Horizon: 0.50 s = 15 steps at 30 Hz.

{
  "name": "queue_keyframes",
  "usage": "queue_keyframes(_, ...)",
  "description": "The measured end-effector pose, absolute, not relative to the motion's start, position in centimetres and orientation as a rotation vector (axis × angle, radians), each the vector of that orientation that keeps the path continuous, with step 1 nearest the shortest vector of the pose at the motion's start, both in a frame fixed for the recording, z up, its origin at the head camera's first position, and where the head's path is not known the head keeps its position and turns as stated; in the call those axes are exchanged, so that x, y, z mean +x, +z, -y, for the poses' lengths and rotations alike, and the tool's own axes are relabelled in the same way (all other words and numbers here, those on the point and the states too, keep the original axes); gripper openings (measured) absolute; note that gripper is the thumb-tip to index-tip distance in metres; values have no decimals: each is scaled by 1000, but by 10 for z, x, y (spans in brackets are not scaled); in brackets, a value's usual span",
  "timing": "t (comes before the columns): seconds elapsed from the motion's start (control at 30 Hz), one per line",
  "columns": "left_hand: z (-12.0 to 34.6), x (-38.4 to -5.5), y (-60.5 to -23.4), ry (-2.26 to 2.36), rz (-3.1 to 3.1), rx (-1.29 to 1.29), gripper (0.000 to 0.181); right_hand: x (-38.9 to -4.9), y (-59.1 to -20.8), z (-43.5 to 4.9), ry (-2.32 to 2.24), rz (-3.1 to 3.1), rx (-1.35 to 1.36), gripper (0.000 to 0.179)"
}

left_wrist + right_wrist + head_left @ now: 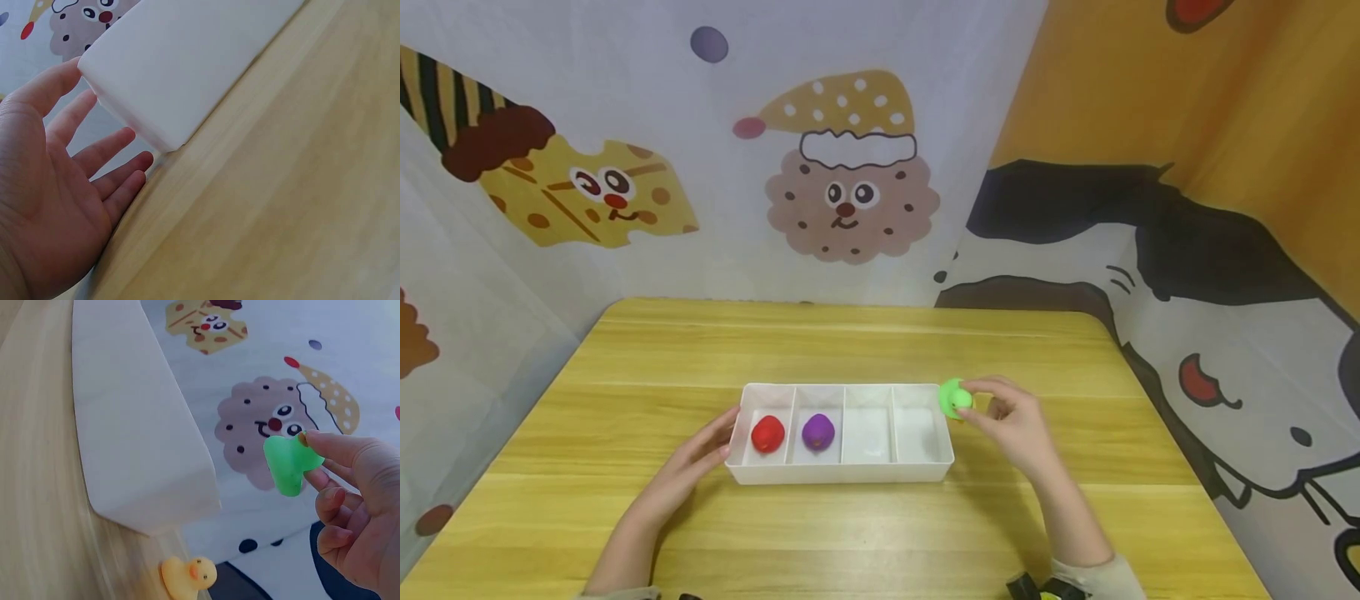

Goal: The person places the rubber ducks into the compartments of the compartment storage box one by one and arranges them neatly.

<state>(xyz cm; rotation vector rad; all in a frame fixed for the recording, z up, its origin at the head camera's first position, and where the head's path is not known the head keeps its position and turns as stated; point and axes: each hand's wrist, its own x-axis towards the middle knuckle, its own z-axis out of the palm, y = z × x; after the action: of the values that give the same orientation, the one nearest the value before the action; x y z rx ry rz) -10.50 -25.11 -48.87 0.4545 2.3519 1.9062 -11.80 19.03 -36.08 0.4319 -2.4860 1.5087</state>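
Note:
A white tray (842, 474) divided into compartments lies on the table. The leftmost compartment holds a red toy duck (767, 434), the second a purple toy duck (817, 432); the two on the right hold nothing. My right hand (1017, 423) pinches a green toy duck (955, 398) between thumb and fingers, raised by the tray's right end. A yellow toy duck (187, 577) stands on the table beside that end, nearly hidden in the head view by the green one. Fingertips of my left hand (688, 458) touch the tray's left end, fingers extended and spread (112, 153).
The wooden table (850, 542) ends at the back against a cloth (700, 275) printed with cartoon figures, which also hangs along both sides. A dark object (1045, 587), partly cut off, shows at the right wrist.

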Motion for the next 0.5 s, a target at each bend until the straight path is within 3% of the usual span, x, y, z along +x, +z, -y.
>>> queue_keyframes(0.5,252,-106,-491,1890,-2355,438,52,-139,-390,-169,1580,2510,603,26)
